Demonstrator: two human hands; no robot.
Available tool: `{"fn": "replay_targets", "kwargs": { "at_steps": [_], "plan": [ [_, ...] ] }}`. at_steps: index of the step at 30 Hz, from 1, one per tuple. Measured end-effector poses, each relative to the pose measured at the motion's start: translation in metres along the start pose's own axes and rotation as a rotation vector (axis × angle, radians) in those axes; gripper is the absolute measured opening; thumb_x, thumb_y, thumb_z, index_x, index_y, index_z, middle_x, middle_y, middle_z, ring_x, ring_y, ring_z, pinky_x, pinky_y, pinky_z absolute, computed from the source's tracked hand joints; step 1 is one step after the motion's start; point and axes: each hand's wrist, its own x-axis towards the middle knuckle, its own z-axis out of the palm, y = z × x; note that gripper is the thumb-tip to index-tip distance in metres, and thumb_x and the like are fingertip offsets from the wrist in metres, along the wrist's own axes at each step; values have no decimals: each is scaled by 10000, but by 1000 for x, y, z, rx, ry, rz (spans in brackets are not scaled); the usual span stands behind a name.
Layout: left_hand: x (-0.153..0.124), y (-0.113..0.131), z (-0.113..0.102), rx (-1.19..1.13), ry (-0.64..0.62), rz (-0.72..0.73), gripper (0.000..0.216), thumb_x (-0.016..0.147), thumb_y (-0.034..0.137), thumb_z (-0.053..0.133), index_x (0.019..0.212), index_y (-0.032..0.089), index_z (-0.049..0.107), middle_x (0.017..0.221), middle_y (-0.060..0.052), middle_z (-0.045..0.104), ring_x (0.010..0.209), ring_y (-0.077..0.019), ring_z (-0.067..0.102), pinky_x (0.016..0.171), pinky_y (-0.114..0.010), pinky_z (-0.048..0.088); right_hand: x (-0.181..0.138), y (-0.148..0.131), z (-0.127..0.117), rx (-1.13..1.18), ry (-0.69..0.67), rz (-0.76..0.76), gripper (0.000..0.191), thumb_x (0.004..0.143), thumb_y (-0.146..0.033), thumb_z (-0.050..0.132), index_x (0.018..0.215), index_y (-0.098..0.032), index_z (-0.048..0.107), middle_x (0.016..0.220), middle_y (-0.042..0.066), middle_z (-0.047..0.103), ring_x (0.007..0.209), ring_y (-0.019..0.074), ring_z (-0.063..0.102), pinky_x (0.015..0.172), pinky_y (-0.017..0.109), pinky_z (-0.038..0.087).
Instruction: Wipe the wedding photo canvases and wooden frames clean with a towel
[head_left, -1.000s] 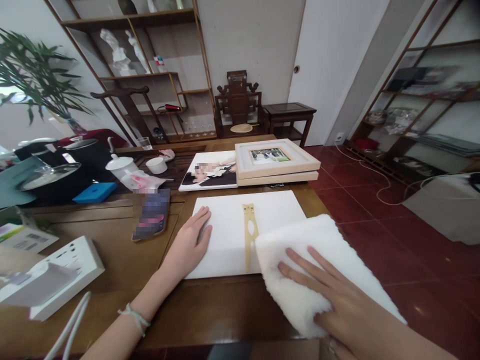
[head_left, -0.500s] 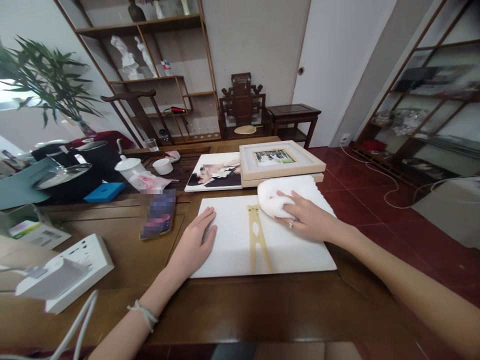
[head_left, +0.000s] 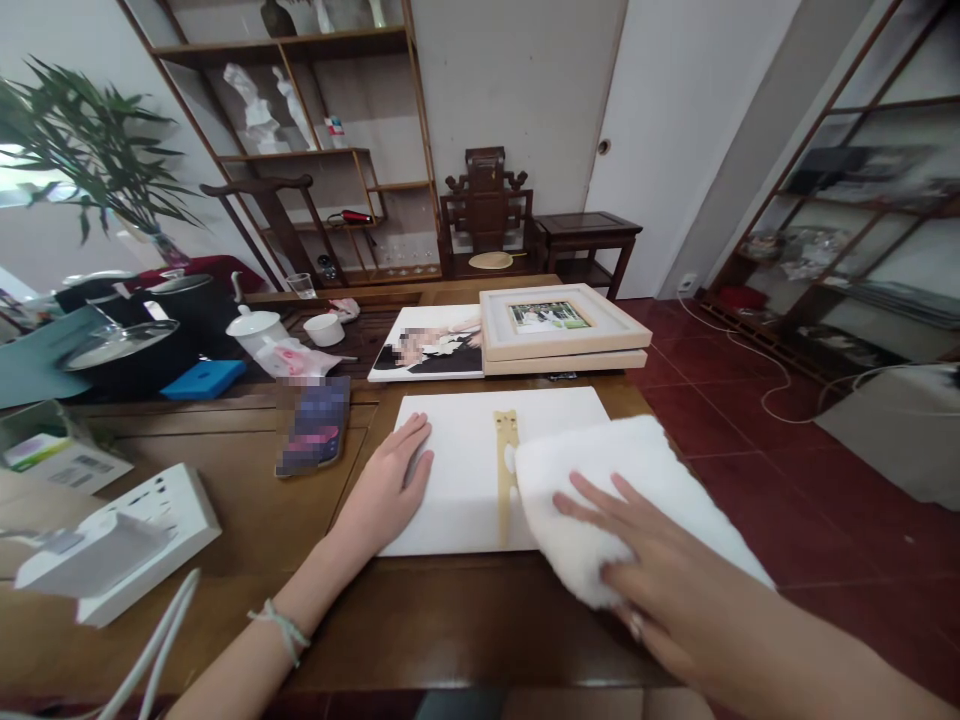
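My left hand point(head_left: 396, 482) lies flat on the left edge of a white rectangular board point(head_left: 457, 480), its fingers stretched out and holding nothing. My right hand point(head_left: 645, 570) grips a fluffy white cloth point(head_left: 600, 455) that covers the board's right part and hangs over its near right corner. Some of the right fingers rest spread on the cloth, while the thumb side presses into its fold. A long tan cat-shaped figure point(head_left: 505, 435) shows at the middle of the board, its right side partly hidden under the cloth.
Behind the board are a stack of pale wooden frames point(head_left: 566, 345) and a picture panel point(head_left: 427, 345). To the left are a phone point(head_left: 319, 430), a white power strip point(head_left: 150, 545), a blue box point(head_left: 204, 380), a white teapot point(head_left: 255, 325) and a lidded pan point(head_left: 124, 345).
My right hand has drawn the cloth from the board's far right corner toward me, down to the near right edge. My left hand has stayed in place.
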Motion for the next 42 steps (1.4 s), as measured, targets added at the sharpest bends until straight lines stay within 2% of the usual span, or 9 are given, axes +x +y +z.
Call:
{"fn": "replay_targets", "kwargs": {
  "at_steps": [2,5,12,17,21,26,34,37,42],
  "plan": [
    [0,0,1,2,2,0,467,901,341,391,1230,62,570,1369,-167,509,1317,-256,415,1105,-425,318,-11,-10,1,13,-34,-27,150,634,-77,578,673,-196,661,1434,133,398,1339,416,232,1028,676,259],
    [0,-1,1,9,6,3,472,900,338,389,1231,53,568,1368,-169,509,1317,-252,415,1107,-423,316,-13,-9,3,38,-1,-36,167,633,-67,566,677,-199,660,1436,119,398,1350,388,230,1051,644,251],
    [1,1,0,8,5,-8,482,898,340,391,1229,39,571,1365,-173,512,1309,-252,426,1103,-408,324,29,40,6,97,269,-25,174,793,-111,492,717,-178,633,1368,142,492,1346,314,302,1089,592,214],
    [1,2,-1,-6,-4,-21,477,896,344,404,1225,43,575,1364,-169,513,1312,-250,422,1106,-404,317,61,73,2,39,287,11,192,880,-228,474,873,-170,656,1400,151,453,1354,314,288,1085,599,205],
    [1,2,-1,-11,0,-21,451,896,338,405,1220,79,580,1368,-151,515,1306,-245,431,1096,-417,335,72,83,2,6,329,44,209,885,-242,484,955,-152,659,1373,183,475,1345,310,308,1091,570,210],
    [0,1,-1,-19,9,-13,445,894,335,407,1218,85,582,1364,-153,518,1302,-255,436,1093,-430,338,55,59,1,-31,268,43,178,818,-154,493,843,-151,669,1368,196,473,1319,328,352,1073,575,261],
    [1,-1,2,-17,11,-18,457,893,341,410,1223,73,579,1366,-157,515,1306,-260,430,1102,-424,324,-16,-10,-10,63,25,-91,199,645,-75,567,708,-236,664,1386,76,470,1311,342,352,1060,574,324],
    [1,0,2,-13,8,-26,456,892,343,412,1224,79,579,1373,-154,508,1309,-265,425,1104,-429,319,-17,-11,-12,68,11,-95,201,652,-71,560,720,-231,660,1404,65,448,1325,332,332,1071,565,317],
    [1,0,1,-17,3,-27,467,894,346,410,1221,59,578,1369,-163,511,1309,-264,425,1105,-415,321,18,14,-1,40,114,11,171,792,-100,490,781,-186,637,1418,118,435,1366,300,256,1094,565,259]
  ]
}}
